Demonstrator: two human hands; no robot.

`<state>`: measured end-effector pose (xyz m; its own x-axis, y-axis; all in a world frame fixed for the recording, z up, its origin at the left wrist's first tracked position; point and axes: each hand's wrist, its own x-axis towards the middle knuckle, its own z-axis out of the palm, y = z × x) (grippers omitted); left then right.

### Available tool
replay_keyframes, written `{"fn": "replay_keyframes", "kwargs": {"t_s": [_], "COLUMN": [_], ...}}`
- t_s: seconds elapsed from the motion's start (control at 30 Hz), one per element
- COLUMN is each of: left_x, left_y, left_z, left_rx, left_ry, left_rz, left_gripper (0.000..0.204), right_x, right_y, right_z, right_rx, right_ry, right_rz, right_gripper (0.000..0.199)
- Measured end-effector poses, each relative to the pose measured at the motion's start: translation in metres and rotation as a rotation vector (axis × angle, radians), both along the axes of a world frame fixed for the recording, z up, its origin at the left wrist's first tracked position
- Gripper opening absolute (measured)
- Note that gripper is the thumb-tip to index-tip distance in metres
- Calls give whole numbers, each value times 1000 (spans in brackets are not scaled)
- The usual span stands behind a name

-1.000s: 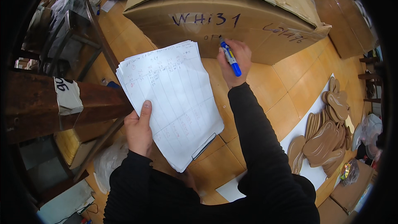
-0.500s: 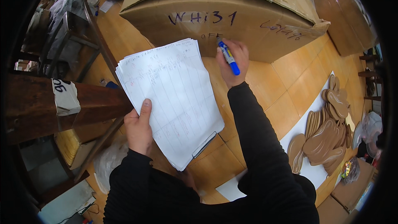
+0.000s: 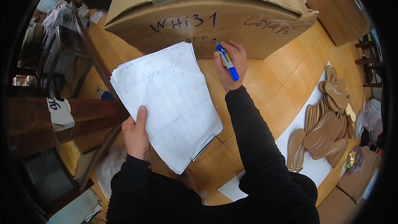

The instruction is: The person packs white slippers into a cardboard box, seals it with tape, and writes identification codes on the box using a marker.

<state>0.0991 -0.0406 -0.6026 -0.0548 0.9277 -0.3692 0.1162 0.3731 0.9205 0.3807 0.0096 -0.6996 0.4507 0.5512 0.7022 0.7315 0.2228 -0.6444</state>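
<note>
A stack of handwritten sheets on a clipboard [image 3: 174, 99] is gripped at its left edge by my left hand [image 3: 137, 137], thumb on top and fingers hidden underneath. My right hand [image 3: 231, 64] is closed round a blue marker [image 3: 226, 60] with a white label. The marker's dark tip points up at the front face of a large cardboard box [image 3: 232, 45], beside dark handwriting on it. Whether the tip touches the cardboard, I cannot tell. Clear tape runs over the box's top flaps.
Several brown insole-shaped pieces [image 3: 327, 128] lie piled on a white sheet [image 3: 286, 141] at the right. Another carton [image 3: 333, 10] stands far right. A dark wooden beam [image 3: 95, 108] and a black chair [image 3: 68, 45] are at the left, above orange floor tiles [image 3: 286, 74].
One more letter stroke shows in the lower line of writing on the box, and the marker tip is now to its right. The whole view has shifted slightly.
</note>
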Motion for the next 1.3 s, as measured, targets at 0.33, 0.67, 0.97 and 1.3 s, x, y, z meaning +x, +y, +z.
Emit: {"fn": "replay_keyframes", "kwargs": {"t_s": [0.33, 0.67, 0.97, 1.3], "left_x": [10, 14, 14, 17], "left_y": [-2, -2, -1, -3], "left_z": [4, 3, 3, 5], "left_rx": [29, 2, 0, 18], "left_ry": [-58, -35, -4, -27], "left_rz": [46, 16, -13, 46], "left_gripper": [39, 41, 45, 40], "right_x": [2, 5, 6, 12], "right_y": [1, 2, 4, 0], "right_z": [1, 0, -1, 5], "right_rx": [3, -7, -60, -63], "right_ry": [7, -26, -8, 78], "right_rz": [6, 45, -3, -36], "right_gripper": [30, 32, 31, 28]}}
